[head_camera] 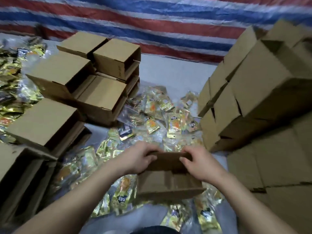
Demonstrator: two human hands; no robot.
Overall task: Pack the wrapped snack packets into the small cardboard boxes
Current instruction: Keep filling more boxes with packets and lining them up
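A small brown cardboard box (168, 179) sits low in the middle of the picture, on top of shiny snack packets (157, 119). The box is plain, rough-looking card with square corners. Its top flap stands up at the far side. Both hands hold that flap. The left hand (140, 157) curls its fingers over the flap's left end. The right hand (197, 163) curls its fingers over the right end. The inside of the box is dark, and I cannot tell if any packets are in it.

The snack packets lie loose all around the box, in a big crinkly heap. They are flat little bags, gold and silver, with orange pictures and dark labels. Some look see-through. They lie on a smooth pale grey sheet (173, 71), and more packets (10, 85) are piled far off at the left edge.

On the left are more cardboard boxes (70, 76), stacked in low, untidy piles. Some have open sides that show dark gaps. On the right is a tall stack of boxes (258, 92), packed close together like a wall, with their flaps shut.

At the back hangs a woven plastic sheet (152, 22) with red, white and blue stripes. It looks a bit wrinkled.
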